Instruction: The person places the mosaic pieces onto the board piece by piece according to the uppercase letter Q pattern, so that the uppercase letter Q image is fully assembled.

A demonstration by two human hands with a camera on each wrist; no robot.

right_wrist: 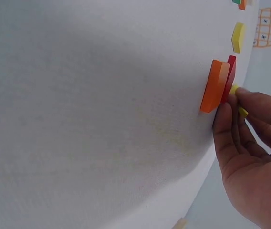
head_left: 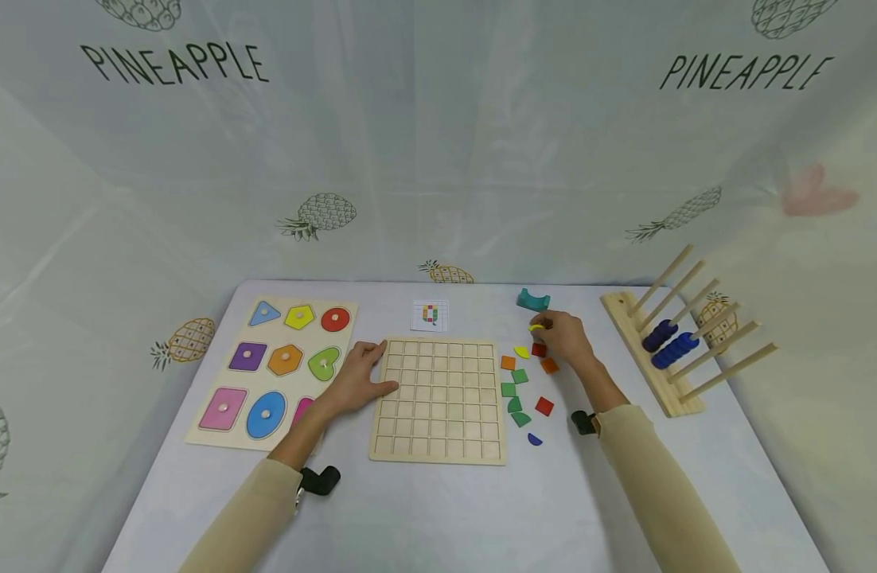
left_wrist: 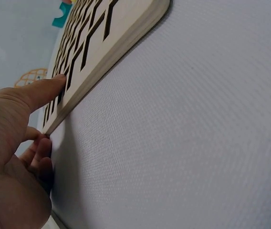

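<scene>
A square wooden grid board (head_left: 442, 402) lies on the table in front of the person. The left hand (head_left: 358, 380) rests at its left side; the thumb (left_wrist: 49, 89) presses on the rim, and the other fingers touch near the far corner. To the board's right, the right hand (head_left: 566, 338) pinches a small yellow piece (right_wrist: 243, 112) between thumb and fingers, partly hidden by them. Close by that hand lie a red square (head_left: 539, 349) and an orange square (right_wrist: 215, 86). A second yellow piece (head_left: 521, 352) lies just left of them.
Several green pieces (head_left: 508, 390), a red square (head_left: 544, 406) and a blue half-round (head_left: 535, 439) lie right of the board. A pattern card (head_left: 430, 316) and teal block (head_left: 533, 300) stand behind. A shape puzzle (head_left: 220, 409) is left; a peg rack (head_left: 649, 358) is right.
</scene>
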